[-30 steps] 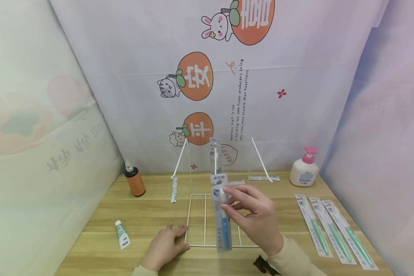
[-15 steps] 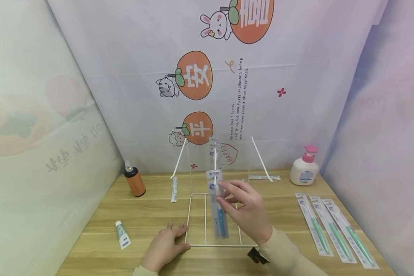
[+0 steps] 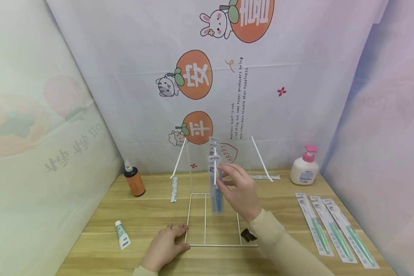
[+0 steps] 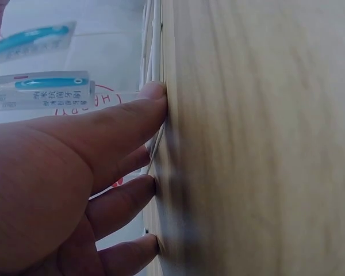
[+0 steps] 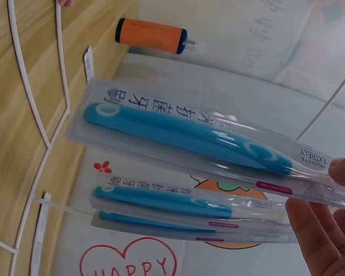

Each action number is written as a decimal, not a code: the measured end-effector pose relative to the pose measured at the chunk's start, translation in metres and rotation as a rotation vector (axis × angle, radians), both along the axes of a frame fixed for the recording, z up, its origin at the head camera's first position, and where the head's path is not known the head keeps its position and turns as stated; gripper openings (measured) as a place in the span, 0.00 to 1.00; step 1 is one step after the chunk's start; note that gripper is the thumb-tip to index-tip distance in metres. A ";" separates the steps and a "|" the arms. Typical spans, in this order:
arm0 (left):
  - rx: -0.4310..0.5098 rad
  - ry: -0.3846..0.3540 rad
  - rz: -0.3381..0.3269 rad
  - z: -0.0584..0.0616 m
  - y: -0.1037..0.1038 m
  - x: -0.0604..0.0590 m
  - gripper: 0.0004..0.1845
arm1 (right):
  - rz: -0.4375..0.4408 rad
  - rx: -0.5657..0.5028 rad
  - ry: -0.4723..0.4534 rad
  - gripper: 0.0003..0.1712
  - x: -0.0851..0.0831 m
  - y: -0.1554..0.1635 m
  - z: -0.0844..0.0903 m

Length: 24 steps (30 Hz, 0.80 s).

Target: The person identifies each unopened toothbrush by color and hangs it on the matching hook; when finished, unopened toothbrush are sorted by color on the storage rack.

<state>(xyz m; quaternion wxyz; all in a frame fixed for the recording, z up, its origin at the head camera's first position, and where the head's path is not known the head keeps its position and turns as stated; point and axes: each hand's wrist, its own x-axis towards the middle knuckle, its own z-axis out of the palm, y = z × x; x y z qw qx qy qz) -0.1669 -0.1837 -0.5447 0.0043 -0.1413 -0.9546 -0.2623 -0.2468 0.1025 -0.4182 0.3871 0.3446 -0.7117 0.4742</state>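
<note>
Toothbrushes (image 5: 187, 138), three blue (one held), three green (image 3: 334, 230)

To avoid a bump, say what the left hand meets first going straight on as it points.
The left hand would likely meet the white wire rack's left base rail first; the gap, if any, is unclear.

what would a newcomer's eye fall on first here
Probably the blue toothbrush pack pinched in the right hand, at the middle hook of the white wire rack. Next come the large orange fruit prints on the cloth behind, then three green toothbrush packs lying side by side on the right of the table.
</note>
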 end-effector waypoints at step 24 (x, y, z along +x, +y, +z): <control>0.001 -0.021 0.003 0.002 0.001 0.001 0.34 | -0.036 -0.016 -0.033 0.25 -0.019 -0.001 -0.001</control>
